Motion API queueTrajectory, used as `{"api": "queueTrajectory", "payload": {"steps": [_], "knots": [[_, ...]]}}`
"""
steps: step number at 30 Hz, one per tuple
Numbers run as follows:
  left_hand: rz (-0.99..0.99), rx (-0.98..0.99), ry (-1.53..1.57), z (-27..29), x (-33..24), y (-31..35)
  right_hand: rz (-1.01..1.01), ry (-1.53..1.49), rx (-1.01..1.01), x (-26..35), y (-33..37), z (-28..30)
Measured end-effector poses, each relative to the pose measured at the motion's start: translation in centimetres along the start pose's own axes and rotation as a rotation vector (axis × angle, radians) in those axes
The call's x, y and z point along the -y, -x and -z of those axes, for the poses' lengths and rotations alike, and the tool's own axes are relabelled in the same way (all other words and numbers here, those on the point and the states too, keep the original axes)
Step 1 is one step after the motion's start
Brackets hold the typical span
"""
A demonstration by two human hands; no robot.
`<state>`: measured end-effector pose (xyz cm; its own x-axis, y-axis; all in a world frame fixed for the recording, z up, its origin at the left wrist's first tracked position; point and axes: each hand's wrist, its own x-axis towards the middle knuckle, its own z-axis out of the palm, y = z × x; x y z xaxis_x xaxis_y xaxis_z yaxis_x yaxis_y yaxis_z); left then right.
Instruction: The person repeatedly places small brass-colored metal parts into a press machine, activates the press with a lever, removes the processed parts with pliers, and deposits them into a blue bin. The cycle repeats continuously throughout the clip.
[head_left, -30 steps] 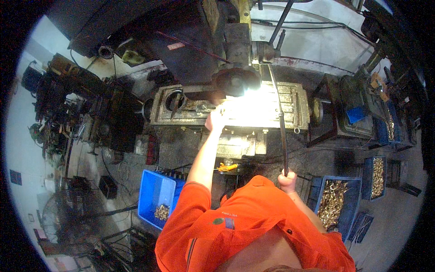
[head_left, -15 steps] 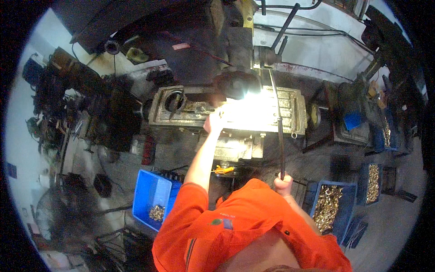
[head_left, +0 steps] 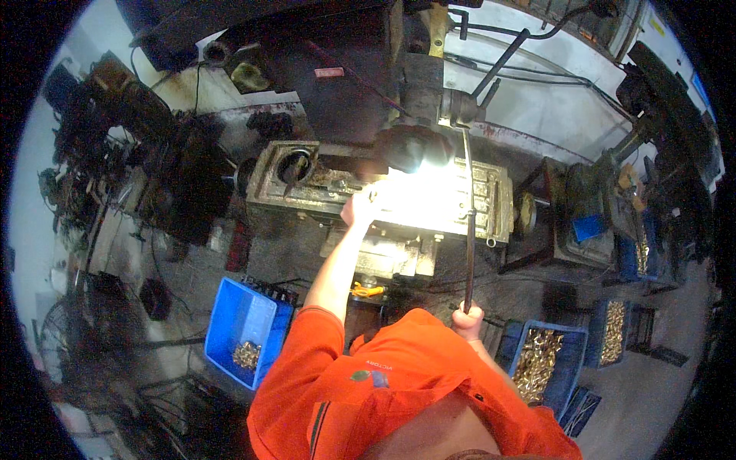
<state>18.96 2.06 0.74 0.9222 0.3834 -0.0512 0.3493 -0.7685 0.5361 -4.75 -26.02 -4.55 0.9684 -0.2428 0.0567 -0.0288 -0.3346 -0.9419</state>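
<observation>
My left hand (head_left: 357,208) reaches forward onto the slotted metal table (head_left: 491,201) of a drill press, at the edge of a glaring lit patch; whether it holds anything is lost in the glare. My right hand (head_left: 468,318) is closed on the lower end of the long dark feed lever (head_left: 468,230), which runs up to the hub (head_left: 454,107) on the machine head. The dark spindle head (head_left: 414,146) hangs over the lit table. My orange sleeves fill the lower middle.
A blue bin (head_left: 238,330) with a few brass parts stands at lower left. Blue bins (head_left: 546,360) full of brass parts stand at lower right, with more bins (head_left: 613,330) beyond. Dark machinery (head_left: 153,161) crowds the left; another machine (head_left: 583,207) stands at right.
The view has drifted slightly. My left hand stays at the lit table and my right hand keeps its hold on the lever's lower end.
</observation>
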Motion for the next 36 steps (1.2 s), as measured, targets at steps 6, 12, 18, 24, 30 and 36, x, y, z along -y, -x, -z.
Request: {"api": "queueTrajectory", "payload": {"steps": [6, 12, 18, 24, 30, 36], "knots": [[0.033, 0.041, -0.017, -0.4, 0.3, -0.5, -0.005, 0.028, -0.002, -0.8, 0.0, -0.1], [0.002, 0.017, -0.039, -0.6, 0.4, -0.4, -0.150, -0.176, -0.019, -0.8, 0.1, -0.7], [0.022, 0.027, -0.051, -0.2, 0.3, -0.3, -0.136, -0.101, 0.001, -1.6, 0.1, -0.5], [-0.003, 0.007, -0.020, -0.3, 0.3, -0.2, -0.071, -0.114, 0.006, -4.7, 0.2, -0.7], [-0.012, 0.066, 0.018, 0.7, -0.3, 0.2, 0.037, -0.027, 0.019, -2.6, -0.1, -0.4], [-0.022, 0.039, -0.002, 0.5, -0.1, 0.2, -0.038, -0.074, 0.019, 0.0, -0.2, -0.2]]}}
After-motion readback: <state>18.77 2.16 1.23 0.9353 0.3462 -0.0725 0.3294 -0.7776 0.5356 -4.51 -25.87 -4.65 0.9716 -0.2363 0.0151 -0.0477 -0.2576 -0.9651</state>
